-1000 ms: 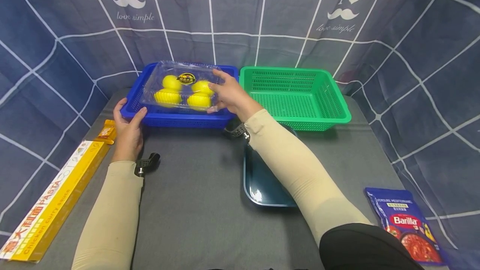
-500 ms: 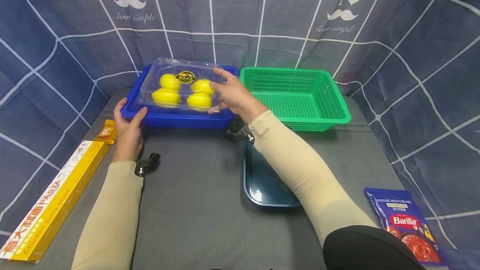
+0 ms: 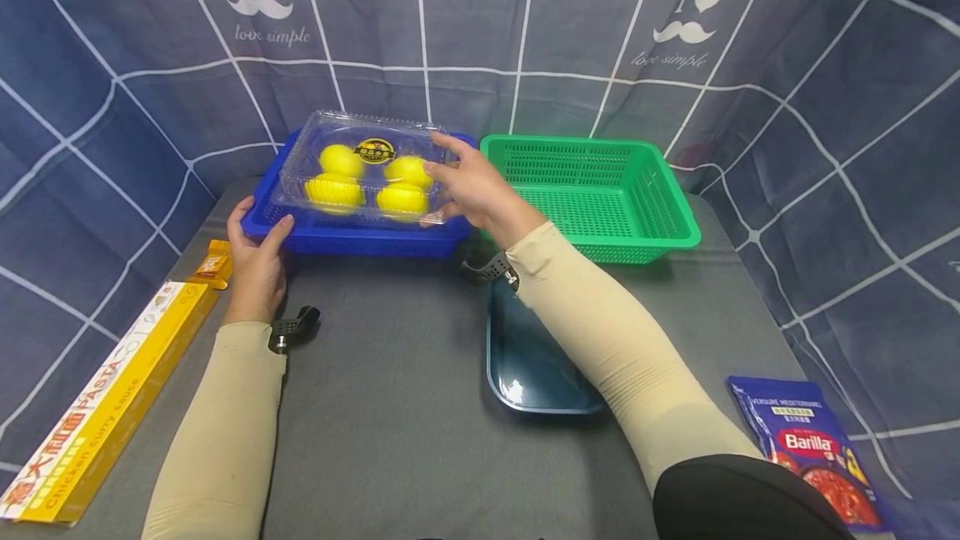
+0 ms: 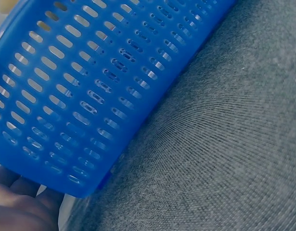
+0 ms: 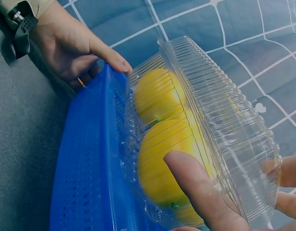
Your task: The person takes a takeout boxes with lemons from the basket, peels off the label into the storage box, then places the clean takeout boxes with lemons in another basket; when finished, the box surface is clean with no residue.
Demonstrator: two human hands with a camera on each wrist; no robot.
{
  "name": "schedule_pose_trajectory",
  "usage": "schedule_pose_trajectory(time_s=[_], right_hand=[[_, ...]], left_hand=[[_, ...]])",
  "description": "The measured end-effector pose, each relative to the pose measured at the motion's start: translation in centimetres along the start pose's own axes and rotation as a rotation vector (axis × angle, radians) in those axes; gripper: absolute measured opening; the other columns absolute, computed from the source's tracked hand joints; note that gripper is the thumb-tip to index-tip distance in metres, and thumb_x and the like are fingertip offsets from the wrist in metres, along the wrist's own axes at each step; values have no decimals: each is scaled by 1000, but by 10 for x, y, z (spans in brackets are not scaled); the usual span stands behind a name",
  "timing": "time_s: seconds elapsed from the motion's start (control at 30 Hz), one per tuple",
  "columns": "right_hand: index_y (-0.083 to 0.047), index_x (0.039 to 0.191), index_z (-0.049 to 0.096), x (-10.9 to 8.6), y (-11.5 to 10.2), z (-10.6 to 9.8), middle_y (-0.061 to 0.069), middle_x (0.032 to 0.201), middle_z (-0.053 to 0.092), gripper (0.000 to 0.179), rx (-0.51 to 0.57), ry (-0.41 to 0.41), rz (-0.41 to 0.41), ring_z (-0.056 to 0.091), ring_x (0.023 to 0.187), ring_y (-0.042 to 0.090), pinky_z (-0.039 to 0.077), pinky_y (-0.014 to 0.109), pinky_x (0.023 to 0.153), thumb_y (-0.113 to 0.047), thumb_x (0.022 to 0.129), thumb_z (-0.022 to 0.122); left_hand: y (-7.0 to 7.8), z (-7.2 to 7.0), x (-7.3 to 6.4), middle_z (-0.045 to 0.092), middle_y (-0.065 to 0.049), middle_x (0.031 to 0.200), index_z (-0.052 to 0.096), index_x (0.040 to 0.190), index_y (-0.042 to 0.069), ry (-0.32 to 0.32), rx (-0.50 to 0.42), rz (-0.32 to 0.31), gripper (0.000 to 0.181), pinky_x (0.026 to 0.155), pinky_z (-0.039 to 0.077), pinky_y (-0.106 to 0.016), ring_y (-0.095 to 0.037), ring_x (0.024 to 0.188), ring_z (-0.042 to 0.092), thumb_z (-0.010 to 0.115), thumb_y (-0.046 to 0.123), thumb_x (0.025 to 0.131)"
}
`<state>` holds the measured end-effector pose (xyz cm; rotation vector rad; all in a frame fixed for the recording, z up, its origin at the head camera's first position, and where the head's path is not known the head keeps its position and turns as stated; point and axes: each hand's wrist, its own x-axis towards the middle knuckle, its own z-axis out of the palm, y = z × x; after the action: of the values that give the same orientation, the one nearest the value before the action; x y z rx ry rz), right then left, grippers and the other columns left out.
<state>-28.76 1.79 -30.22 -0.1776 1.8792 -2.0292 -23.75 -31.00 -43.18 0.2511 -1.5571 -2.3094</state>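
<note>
My right hand [image 3: 483, 194] holds a clear plastic clamshell box [image 3: 369, 173] by its right end, thumb on the near side and fingers on the far side. Inside the box sit several yellow lemons [image 3: 333, 192], and a black and gold label is on its lid. The box is tilted over the blue basket [image 3: 360, 242], and its underside is hidden in the head view. My left hand [image 3: 257, 265] grips the basket's left end, with the thumb over the rim. In the left wrist view, fingers [image 4: 25, 199] show below the basket's slotted wall [image 4: 90, 86].
To the right of the blue basket stands a green basket [image 3: 577, 207]. A dark tray [image 3: 536, 365] lies under my right forearm. A pasta box [image 3: 112, 407] and a small orange packet [image 3: 215, 263] lie left, a blue Barilla pouch [image 3: 813, 448] right. A checked curtain surrounds the table.
The clamshell box has risen a little, and my right hand has shifted slightly to the right. My left hand stays at the basket's end.
</note>
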Motion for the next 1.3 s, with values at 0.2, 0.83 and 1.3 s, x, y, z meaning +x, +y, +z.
schedule_pose_trajectory(time_s=[0.2, 0.83, 1.3], right_hand=[[-30, 163, 42, -6, -3, 1, 13, 136, 57, 62, 1, -2, 0, 47, 60, 24, 60, 41, 55, -9, 108, 61], [-34, 161, 44, -27, -8, 1, 12, 148, 52, 62, -59, -15, -13, 66, 105, 37, 60, 41, 59, -12, 107, 64], [-33, 161, 44, -46, -6, 3, 15, 148, 50, 63, 11, -58, -2, 64, 113, 41, 62, 61, 69, -9, 106, 65]], left_hand=[[-1, 0, 0, 34, -4, 163, 33, 158, 33, 1, 8, -4, 82, 118, 35, -33, -23, 145, 39, 82, 17, 94], [-2, 1, 4, 35, -6, 159, 35, 156, 30, -16, -26, 37, 76, 116, 39, -32, -23, 142, 42, 77, 8, 97], [-1, 3, 1, 39, -7, 155, 34, 156, 27, -21, -46, 47, 83, 113, 41, -30, -22, 140, 45, 85, 13, 91]])
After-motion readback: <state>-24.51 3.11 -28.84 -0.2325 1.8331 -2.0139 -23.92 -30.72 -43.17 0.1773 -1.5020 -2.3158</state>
